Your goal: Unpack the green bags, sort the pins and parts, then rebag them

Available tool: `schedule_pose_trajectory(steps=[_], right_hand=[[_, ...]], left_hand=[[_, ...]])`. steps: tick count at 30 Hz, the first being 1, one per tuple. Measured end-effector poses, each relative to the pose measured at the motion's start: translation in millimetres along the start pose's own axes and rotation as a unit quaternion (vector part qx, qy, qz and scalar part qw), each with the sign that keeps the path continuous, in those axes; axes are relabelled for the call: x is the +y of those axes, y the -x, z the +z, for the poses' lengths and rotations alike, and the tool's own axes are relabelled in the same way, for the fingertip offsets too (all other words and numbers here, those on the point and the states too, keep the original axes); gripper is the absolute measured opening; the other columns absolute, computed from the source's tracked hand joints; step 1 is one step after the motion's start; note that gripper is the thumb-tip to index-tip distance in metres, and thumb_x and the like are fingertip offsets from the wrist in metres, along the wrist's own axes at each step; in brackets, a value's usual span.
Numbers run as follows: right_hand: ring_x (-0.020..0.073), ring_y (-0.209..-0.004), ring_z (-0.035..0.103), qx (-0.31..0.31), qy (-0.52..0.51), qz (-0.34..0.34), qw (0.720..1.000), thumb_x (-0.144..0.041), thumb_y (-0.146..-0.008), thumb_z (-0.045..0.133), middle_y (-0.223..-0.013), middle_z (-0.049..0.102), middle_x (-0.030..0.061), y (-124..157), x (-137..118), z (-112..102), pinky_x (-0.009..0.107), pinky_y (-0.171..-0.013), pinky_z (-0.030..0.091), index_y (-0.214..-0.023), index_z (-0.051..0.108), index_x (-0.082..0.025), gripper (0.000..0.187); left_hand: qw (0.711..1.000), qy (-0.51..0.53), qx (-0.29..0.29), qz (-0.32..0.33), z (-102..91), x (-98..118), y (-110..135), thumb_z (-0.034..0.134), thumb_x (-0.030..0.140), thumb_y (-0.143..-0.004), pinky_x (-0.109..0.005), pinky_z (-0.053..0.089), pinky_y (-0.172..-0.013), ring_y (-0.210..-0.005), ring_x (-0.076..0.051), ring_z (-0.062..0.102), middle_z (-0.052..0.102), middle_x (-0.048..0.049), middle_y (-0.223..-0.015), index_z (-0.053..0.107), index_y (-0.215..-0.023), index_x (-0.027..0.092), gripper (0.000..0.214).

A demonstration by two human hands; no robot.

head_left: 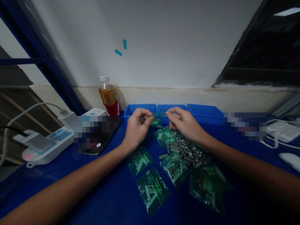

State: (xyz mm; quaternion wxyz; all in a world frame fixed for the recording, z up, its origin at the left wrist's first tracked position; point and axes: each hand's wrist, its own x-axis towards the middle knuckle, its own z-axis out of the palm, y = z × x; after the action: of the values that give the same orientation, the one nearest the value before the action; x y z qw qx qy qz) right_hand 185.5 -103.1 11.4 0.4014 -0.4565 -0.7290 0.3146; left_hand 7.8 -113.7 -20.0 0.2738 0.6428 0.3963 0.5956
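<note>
My left hand [138, 126] pinches the edge of a small green plastic bag [156, 121] with pale strips in it, above the blue table. My right hand [182, 122] faces it from the other side, thumb and fingertips pressed together; the small thing at their tips is too blurred to name. Below the right hand lies a pile of short grey metal pieces [187, 151]. Around the pile are more green bags with strips and metal pieces: a bag [164, 136] behind, a bag [174, 168] in front, a bag [140, 161] to the left and a bag [208, 187] nearer me.
Three blue bins [206, 113] stand in a row along the wall. On the left are a drink bottle [109, 98], a phone [110, 136] and a power strip [56, 139] with plugs and cables. A white adapter [284, 129] with its cable lies at the right.
</note>
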Motion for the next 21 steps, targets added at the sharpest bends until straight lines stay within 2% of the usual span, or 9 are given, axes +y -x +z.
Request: schedule_pose_trajectory(steps=[1, 3, 4, 6, 8, 11, 18, 20, 21], right_hand=[[0.0131, -0.051, 0.053, -0.016, -0.075, 0.043, 0.996, -0.051, -0.087, 0.044, -0.057, 0.059, 0.001, 15, -3, 1, 0.025, -0.048, 0.038, -0.094, 0.055, -0.017, 0.036], [0.0139, -0.055, 0.057, -0.023, -0.204, 0.117, 0.972, -0.055, -0.086, 0.041, -0.064, 0.063, 0.0039, 38, -8, 1, 0.026, -0.05, 0.042, -0.091, 0.053, -0.017, 0.04], [0.014, -0.057, 0.058, -0.013, -0.249, 0.143, 0.958, -0.055, -0.085, 0.044, -0.066, 0.063, 0.0046, 47, -9, 0, 0.027, -0.053, 0.044, -0.087, 0.053, -0.017, 0.039], [0.0131, -0.06, 0.058, 0.01, -0.291, 0.174, 0.941, -0.048, -0.079, 0.057, -0.067, 0.062, 0.0031, 59, -7, -3, 0.027, -0.058, 0.045, -0.08, 0.053, -0.017, 0.031], [0.0117, -0.058, 0.056, 0.028, -0.288, 0.192, 0.938, -0.035, -0.069, 0.068, -0.063, 0.06, 0.0003, 67, -2, -5, 0.026, -0.057, 0.043, -0.08, 0.055, -0.016, 0.025], [0.011, -0.057, 0.053, 0.058, -0.277, 0.199, 0.938, -0.026, -0.062, 0.072, -0.061, 0.06, -0.0011, 75, 3, -6, 0.024, -0.054, 0.038, -0.091, 0.057, -0.015, 0.034], [0.0098, -0.053, 0.049, 0.069, -0.282, 0.227, 0.929, -0.031, -0.062, 0.073, -0.061, 0.055, -0.0037, 85, -1, 4, 0.024, -0.049, 0.036, -0.106, 0.057, -0.013, 0.051], [0.0127, -0.058, 0.054, 0.09, -0.237, 0.187, 0.949, -0.032, -0.066, 0.07, -0.068, 0.059, -0.0004, 86, 0, 3, 0.025, -0.051, 0.04, -0.108, 0.057, -0.013, 0.048], [0.0142, -0.062, 0.057, 0.116, -0.191, 0.139, 0.965, -0.032, -0.07, 0.067, -0.072, 0.061, 0.0015, 87, 1, 2, 0.027, -0.054, 0.042, -0.108, 0.058, -0.014, 0.042]], left_hand=[[0.999, -0.018, -0.009, 0.036, 0.8, 4, 4, 0.056, 0.017, -0.08, -0.025, 0.044, -0.068, -0.074, -0.012, 0.053, 0.054, -0.0007, -0.078, 0.054, -0.079, 0.016, 0.003], [0.987, -0.069, -0.077, 0.119, 3.7, 10, 15, 0.053, 0.015, -0.083, -0.027, 0.044, -0.073, -0.08, -0.014, 0.054, 0.056, -0.0021, -0.081, 0.055, -0.079, 0.016, 0.004], [0.972, -0.102, -0.131, 0.166, 5.6, 13, 21, 0.052, 0.015, -0.085, -0.028, 0.044, -0.076, -0.082, -0.014, 0.054, 0.057, -0.003, -0.083, 0.056, -0.081, 0.017, 0.005], [0.923, -0.169, -0.234, 0.254, 9.5, 18, 32, 0.05, 0.017, -0.088, -0.03, 0.042, -0.08, -0.087, -0.016, 0.054, 0.06, -0.0051, -0.089, 0.059, -0.087, 0.017, 0.009], [0.878, -0.22, -0.295, 0.305, 12.8, 23, 39, 0.047, 0.021, -0.092, -0.032, 0.04, -0.082, -0.09, -0.017, 0.054, 0.062, -0.0063, -0.092, 0.06, -0.092, 0.017, 0.014], [0.853, -0.267, -0.312, 0.321, 15.4, 26, 43, 0.043, 0.023, -0.094, -0.032, 0.038, -0.081, -0.092, -0.017, 0.054, 0.064, -0.0058, -0.095, 0.061, -0.095, 0.018, 0.019], [0.805, -0.268, -0.302, 0.434, 18.0, 31, 50, 0.046, 0.02, -0.093, -0.029, 0.037, -0.07, -0.08, -0.015, 0.053, 0.068, -0.0027, -0.094, 0.063, -0.095, 0.017, 0.018], [0.825, -0.259, -0.308, 0.397, 20.0, 33, 51, 0.048, 0.027, -0.092, -0.029, 0.038, -0.072, -0.081, -0.015, 0.053, 0.067, -0.0033, -0.094, 0.064, -0.094, 0.017, 0.019], [0.85, -0.244, -0.31, 0.349, 21.0, 34, 50, 0.05, 0.031, -0.091, -0.03, 0.039, -0.075, -0.083, -0.016, 0.054, 0.066, -0.004, -0.093, 0.064, -0.093, 0.017, 0.021]])
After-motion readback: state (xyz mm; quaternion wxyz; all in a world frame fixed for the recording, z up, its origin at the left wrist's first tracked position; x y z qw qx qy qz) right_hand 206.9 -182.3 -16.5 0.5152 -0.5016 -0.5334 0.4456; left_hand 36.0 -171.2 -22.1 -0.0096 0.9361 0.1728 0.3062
